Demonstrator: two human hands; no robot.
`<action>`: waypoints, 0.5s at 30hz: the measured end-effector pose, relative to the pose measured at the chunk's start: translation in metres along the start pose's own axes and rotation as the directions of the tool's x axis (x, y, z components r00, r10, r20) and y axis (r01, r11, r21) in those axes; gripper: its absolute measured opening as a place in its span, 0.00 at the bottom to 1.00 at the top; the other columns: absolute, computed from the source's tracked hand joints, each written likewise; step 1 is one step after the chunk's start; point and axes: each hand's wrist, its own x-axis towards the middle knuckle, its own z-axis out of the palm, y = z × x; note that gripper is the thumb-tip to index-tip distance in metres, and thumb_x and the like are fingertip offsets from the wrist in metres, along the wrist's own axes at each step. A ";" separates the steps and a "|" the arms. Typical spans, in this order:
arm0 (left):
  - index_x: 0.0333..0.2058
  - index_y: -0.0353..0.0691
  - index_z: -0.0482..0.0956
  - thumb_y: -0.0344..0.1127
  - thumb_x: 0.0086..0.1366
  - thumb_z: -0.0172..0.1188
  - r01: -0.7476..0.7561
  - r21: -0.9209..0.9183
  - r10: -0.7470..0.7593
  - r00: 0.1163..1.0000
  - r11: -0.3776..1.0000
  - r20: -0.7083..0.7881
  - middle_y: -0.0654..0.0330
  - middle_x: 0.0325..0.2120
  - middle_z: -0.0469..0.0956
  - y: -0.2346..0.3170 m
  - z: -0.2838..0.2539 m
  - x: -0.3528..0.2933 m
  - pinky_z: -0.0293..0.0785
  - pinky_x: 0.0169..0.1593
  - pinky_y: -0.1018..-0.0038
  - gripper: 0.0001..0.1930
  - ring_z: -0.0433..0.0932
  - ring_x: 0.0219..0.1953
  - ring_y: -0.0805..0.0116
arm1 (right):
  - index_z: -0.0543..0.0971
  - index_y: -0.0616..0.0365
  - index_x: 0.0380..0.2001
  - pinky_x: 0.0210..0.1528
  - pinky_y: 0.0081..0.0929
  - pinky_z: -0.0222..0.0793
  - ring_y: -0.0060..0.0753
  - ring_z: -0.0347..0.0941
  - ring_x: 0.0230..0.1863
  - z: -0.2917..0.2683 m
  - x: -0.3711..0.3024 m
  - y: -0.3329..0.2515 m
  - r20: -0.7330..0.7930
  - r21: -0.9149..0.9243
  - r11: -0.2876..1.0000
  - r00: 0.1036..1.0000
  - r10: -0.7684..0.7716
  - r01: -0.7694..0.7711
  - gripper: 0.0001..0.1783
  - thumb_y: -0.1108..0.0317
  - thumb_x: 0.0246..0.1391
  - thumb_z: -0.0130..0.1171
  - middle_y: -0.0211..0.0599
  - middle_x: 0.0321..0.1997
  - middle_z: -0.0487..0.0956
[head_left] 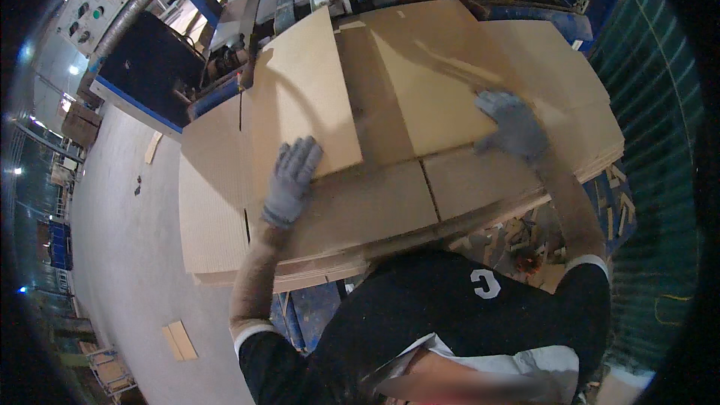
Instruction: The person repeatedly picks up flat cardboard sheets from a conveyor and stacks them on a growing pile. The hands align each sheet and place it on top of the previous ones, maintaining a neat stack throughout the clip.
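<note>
A stack of flat cardboard sheets [367,214] with dark slots cut in it lies in front of me. On top is a folded sheet whose left panel [307,97] and right panel [427,82] stand out lighter. My left hand [292,178], in a grey glove, rests with fingers stretched out on the near corner of the left panel. Over on the right, my right hand [512,124], also gloved in grey, lies at the right panel's edge with thumb and fingers apart. Part of its palm side is hidden.
Beyond the stack stands a machine [300,11] with rollers, and a control panel [97,4] with buttons at the far left. Cardboard scraps [517,240] lie below the stack's right side. A loose cardboard piece [179,340] is on the floor. A green corrugated wall [660,157] bounds the right.
</note>
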 end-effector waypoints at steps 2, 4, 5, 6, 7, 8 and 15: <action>0.58 0.42 0.65 0.34 0.55 0.58 -0.010 -0.023 0.010 0.999 1.000 -0.040 0.50 0.59 0.65 -0.028 0.012 0.017 0.57 0.63 0.51 0.30 0.63 0.61 0.49 | 0.69 0.59 0.55 0.64 0.46 0.55 0.55 0.58 0.64 0.005 0.024 0.013 -0.029 -0.021 1.000 1.000 0.011 -0.012 0.44 0.33 0.45 0.56 0.48 0.62 0.66; 0.59 0.42 0.65 0.33 0.56 0.58 0.006 -0.006 -0.006 0.999 1.000 -0.045 0.50 0.59 0.64 -0.055 0.024 0.039 0.56 0.63 0.50 0.30 0.63 0.61 0.49 | 0.69 0.57 0.56 0.63 0.46 0.55 0.55 0.58 0.64 0.014 0.044 0.030 -0.031 -0.070 0.994 0.996 0.081 -0.083 0.41 0.36 0.48 0.55 0.48 0.62 0.66; 0.59 0.42 0.64 0.34 0.55 0.58 0.024 0.025 -0.023 0.999 0.999 -0.026 0.49 0.59 0.64 -0.067 0.029 0.052 0.55 0.63 0.49 0.30 0.63 0.61 0.49 | 0.69 0.56 0.56 0.63 0.47 0.55 0.55 0.58 0.64 0.022 0.056 0.035 -0.021 -0.109 0.983 0.989 0.147 -0.148 0.39 0.38 0.50 0.54 0.48 0.62 0.66; 0.60 0.42 0.64 0.34 0.55 0.58 0.043 0.054 -0.043 0.999 0.998 -0.005 0.49 0.59 0.64 -0.076 0.036 0.063 0.55 0.63 0.49 0.31 0.62 0.61 0.49 | 0.70 0.55 0.56 0.63 0.47 0.55 0.55 0.59 0.64 0.031 0.065 0.041 -0.069 -0.128 0.979 0.986 0.154 -0.162 0.36 0.39 0.52 0.53 0.48 0.62 0.65; 0.61 0.42 0.62 0.36 0.55 0.59 0.151 0.128 -0.156 0.988 0.980 0.024 0.49 0.60 0.63 -0.083 0.044 0.074 0.54 0.63 0.48 0.33 0.62 0.62 0.49 | 0.70 0.54 0.55 0.63 0.48 0.56 0.55 0.59 0.63 0.039 0.076 0.045 -0.071 -0.156 0.960 0.972 0.223 -0.232 0.34 0.41 0.53 0.52 0.48 0.62 0.66; 0.62 0.42 0.61 0.37 0.55 0.59 0.255 0.207 -0.268 0.963 0.945 0.038 0.50 0.60 0.63 -0.090 0.052 0.085 0.53 0.63 0.47 0.34 0.61 0.62 0.49 | 0.70 0.53 0.55 0.62 0.49 0.56 0.55 0.60 0.63 0.047 0.087 0.047 -0.140 -0.167 0.953 0.963 0.229 -0.251 0.32 0.42 0.54 0.51 0.48 0.62 0.66; 0.64 0.34 0.52 0.54 0.57 0.61 0.702 0.036 -0.665 0.689 0.712 -0.287 0.42 0.62 0.59 -0.088 0.020 0.002 0.53 0.63 0.49 0.44 0.56 0.64 0.44 | 0.73 0.56 0.49 0.52 0.45 0.67 0.49 0.70 0.52 0.034 0.014 0.071 -0.275 -0.039 0.850 0.824 0.496 -0.525 0.24 0.53 0.54 0.56 0.48 0.50 0.74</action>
